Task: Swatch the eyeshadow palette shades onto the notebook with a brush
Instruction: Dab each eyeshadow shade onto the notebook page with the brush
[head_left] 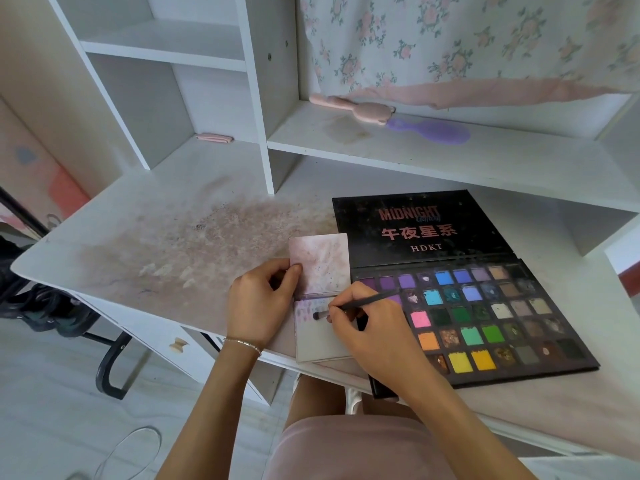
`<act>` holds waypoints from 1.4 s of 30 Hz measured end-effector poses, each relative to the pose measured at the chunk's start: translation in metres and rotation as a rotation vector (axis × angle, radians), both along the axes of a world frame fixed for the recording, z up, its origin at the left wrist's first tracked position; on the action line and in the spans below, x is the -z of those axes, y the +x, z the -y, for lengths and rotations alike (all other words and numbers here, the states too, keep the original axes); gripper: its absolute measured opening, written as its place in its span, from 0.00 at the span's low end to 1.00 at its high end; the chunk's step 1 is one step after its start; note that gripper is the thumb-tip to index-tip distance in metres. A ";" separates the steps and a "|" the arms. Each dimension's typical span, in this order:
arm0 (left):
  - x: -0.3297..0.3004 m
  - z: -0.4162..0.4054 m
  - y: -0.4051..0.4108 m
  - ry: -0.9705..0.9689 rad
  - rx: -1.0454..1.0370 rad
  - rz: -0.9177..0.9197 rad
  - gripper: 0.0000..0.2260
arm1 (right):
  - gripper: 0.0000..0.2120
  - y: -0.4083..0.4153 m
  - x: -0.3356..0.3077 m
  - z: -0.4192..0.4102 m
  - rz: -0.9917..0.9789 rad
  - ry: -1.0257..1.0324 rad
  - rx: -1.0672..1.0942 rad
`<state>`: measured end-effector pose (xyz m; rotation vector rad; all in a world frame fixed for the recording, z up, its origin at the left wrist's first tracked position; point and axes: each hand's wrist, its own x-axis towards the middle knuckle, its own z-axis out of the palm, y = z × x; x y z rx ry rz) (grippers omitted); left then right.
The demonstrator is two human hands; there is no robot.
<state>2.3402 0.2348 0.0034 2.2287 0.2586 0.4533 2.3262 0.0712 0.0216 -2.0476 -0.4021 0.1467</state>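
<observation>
A small open notebook lies on the white desk, left of a large black eyeshadow palette with its lid folded back and several coloured pans. My left hand holds the notebook's left edge, thumb and fingers pinching the upper page. My right hand grips a thin dark brush like a pen. The brush tip touches the lower page, beside rows of purple and pink swatch marks at the page's upper left.
The desk is stained with pinkish powder left of the notebook. A shelf above holds a pink comb and a purple hairbrush. A floral cloth hangs behind. The desk's front edge runs just under my wrists.
</observation>
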 end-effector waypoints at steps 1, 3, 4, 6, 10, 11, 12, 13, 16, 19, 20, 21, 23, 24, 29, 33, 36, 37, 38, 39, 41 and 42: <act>0.000 0.000 0.000 -0.002 -0.004 0.000 0.06 | 0.04 0.000 0.000 0.000 0.008 -0.001 0.003; 0.001 0.000 0.000 -0.011 -0.016 -0.004 0.06 | 0.04 0.001 0.001 0.000 0.018 -0.001 0.012; 0.002 0.000 0.001 -0.015 -0.018 -0.006 0.06 | 0.04 0.001 0.001 0.000 0.017 -0.001 0.013; 0.002 0.000 0.001 -0.015 -0.017 -0.008 0.06 | 0.05 0.001 0.001 0.000 0.007 -0.007 0.007; 0.002 0.000 0.000 -0.007 -0.004 -0.002 0.06 | 0.05 0.000 0.001 0.000 0.015 -0.008 0.002; 0.002 0.000 0.001 -0.006 -0.003 0.001 0.06 | 0.05 0.001 0.001 -0.001 0.018 -0.005 0.003; 0.002 0.000 0.000 -0.005 -0.004 0.003 0.06 | 0.05 0.001 0.001 -0.001 0.019 -0.004 0.003; 0.002 0.000 0.001 -0.004 -0.006 0.004 0.06 | 0.05 0.001 0.001 -0.001 0.017 -0.005 0.002; 0.002 0.000 0.000 -0.001 -0.005 0.003 0.07 | 0.06 0.001 0.002 0.000 0.010 -0.016 -0.003; 0.001 -0.001 0.000 0.003 -0.005 0.006 0.07 | 0.05 0.001 0.002 -0.001 0.024 -0.019 -0.002; 0.001 -0.001 0.000 0.004 -0.005 0.006 0.07 | 0.05 0.001 0.002 -0.001 0.027 -0.016 0.000; 0.001 -0.001 0.000 0.005 -0.006 0.005 0.07 | 0.04 0.001 0.002 -0.001 0.028 -0.014 -0.001; 0.001 -0.001 0.000 0.002 -0.009 0.001 0.06 | 0.04 0.002 0.002 -0.001 0.019 -0.020 -0.009; 0.001 0.000 0.000 0.001 -0.009 0.001 0.06 | 0.04 0.002 0.003 0.000 0.012 -0.023 -0.014; 0.001 0.000 0.000 -0.003 -0.010 0.007 0.06 | 0.05 0.001 0.003 -0.001 0.024 -0.013 -0.002; 0.000 0.000 0.000 0.001 -0.010 0.009 0.06 | 0.04 0.002 0.003 -0.001 0.029 -0.020 -0.012; 0.000 0.000 0.000 0.003 -0.010 0.012 0.06 | 0.04 0.002 0.004 -0.001 0.040 -0.014 -0.009; 0.000 0.000 0.000 0.005 -0.008 0.015 0.06 | 0.04 0.002 0.004 -0.001 0.038 -0.015 -0.010; 0.000 0.000 0.000 0.006 -0.007 0.016 0.06 | 0.05 0.002 0.004 -0.001 0.033 -0.016 -0.011; 0.000 0.000 0.000 0.007 -0.006 0.017 0.06 | 0.05 0.002 0.004 -0.001 0.029 -0.015 -0.013; 0.000 0.000 0.000 0.008 -0.005 0.016 0.06 | 0.04 0.002 0.004 -0.001 0.033 -0.010 -0.012; 0.000 0.000 0.000 0.009 -0.004 0.015 0.06 | 0.04 0.002 0.004 -0.001 0.041 -0.008 -0.009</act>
